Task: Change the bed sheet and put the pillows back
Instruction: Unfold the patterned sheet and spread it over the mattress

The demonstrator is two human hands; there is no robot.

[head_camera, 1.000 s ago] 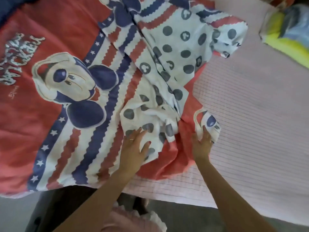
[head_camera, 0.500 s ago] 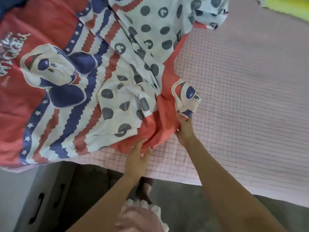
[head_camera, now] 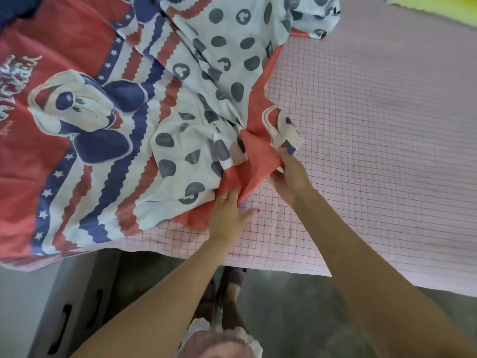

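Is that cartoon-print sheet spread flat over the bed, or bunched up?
Bunched up: the cartoon-print sheet lies crumpled on the left, leaving the pink checked sheet bare.
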